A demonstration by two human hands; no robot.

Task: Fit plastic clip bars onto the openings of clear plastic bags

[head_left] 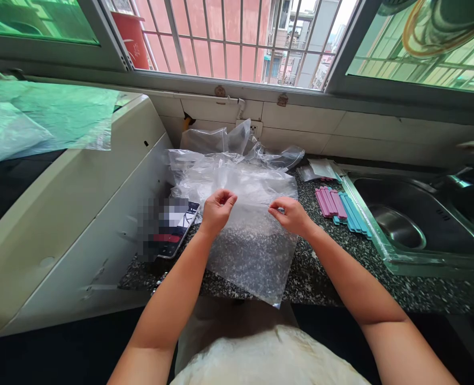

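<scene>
A clear plastic bag [249,251] hangs between my two hands, its lower part lying over the counter's front edge. My left hand [218,210] pinches the bag's upper left edge between thumb and fingers. On the opposite side, my right hand [290,214] is closed on the upper right edge. Behind them lies a crumpled heap of clear plastic bags [237,166], spread up to the tiled wall. A phone [181,230] with its screen lit lies just left of my left wrist, partly blurred out.
Right of the bags lie pink plastic strips [331,202] and blue plastic strips [353,213] beside a steel sink [397,224]. A pale appliance [100,176] with plastic sheeting [52,112] on top stands at the left. Behind is a barred window [237,43].
</scene>
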